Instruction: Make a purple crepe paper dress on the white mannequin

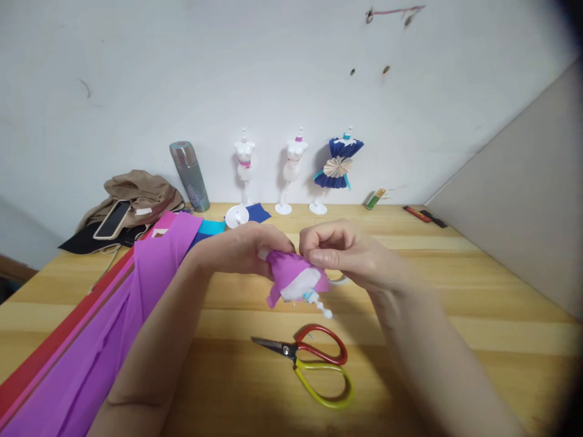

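Observation:
A small white dress-form mannequin (303,285) lies tilted in my left hand (255,246), its neck knob pointing down toward me. Purple crepe paper (288,268) is gathered around its body, and a light blue band circles the neck. My left fingers are closed around the mannequin's lower part, which they mostly hide. With thumb and forefinger, my right hand (346,250) pinches the edge of the purple paper. Just below both hands, scissors (289,350) with one red and one yellow handle rest on the wooden table (455,315), blades slightly apart.
Two bare mannequins (245,161) and one dressed in pleated blue paper (334,173) stand along the wall. A flask (190,177), brown cloth (141,188) and phone (113,220) are at back left. Long purple paper sheets (150,285) cover the left side. A small green tube (376,199) lies behind.

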Motion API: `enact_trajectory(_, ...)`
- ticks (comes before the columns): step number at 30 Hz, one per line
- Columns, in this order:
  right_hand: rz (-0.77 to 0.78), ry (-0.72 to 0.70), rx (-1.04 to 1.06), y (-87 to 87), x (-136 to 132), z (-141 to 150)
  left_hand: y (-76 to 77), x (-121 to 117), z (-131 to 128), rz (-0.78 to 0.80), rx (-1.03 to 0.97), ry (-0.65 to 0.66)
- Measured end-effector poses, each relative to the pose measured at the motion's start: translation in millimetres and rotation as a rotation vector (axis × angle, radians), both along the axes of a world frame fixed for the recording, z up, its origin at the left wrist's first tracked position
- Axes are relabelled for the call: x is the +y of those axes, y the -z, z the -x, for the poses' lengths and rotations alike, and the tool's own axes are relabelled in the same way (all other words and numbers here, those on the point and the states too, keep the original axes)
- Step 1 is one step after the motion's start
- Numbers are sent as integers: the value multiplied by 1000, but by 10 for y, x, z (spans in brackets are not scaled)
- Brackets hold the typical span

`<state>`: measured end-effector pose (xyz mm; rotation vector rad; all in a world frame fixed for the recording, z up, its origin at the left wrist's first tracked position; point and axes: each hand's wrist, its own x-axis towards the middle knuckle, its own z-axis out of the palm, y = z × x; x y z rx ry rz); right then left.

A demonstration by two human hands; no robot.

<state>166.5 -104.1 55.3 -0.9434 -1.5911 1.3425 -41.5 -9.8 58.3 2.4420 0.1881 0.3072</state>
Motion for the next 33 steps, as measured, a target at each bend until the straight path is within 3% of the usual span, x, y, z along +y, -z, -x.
enact_trajectory(12, -26, -5, -2, 10, 5, -17, 3, 7, 6, 34, -22, 0)
enact_trajectory(21, -40, 115, 1, -12, 0, -88, -10, 50, 62, 139, -89, 40)
enact_trajectory(33, 35, 49, 122, 68, 23, -12, 56, 105, 92, 114, -140, 7)
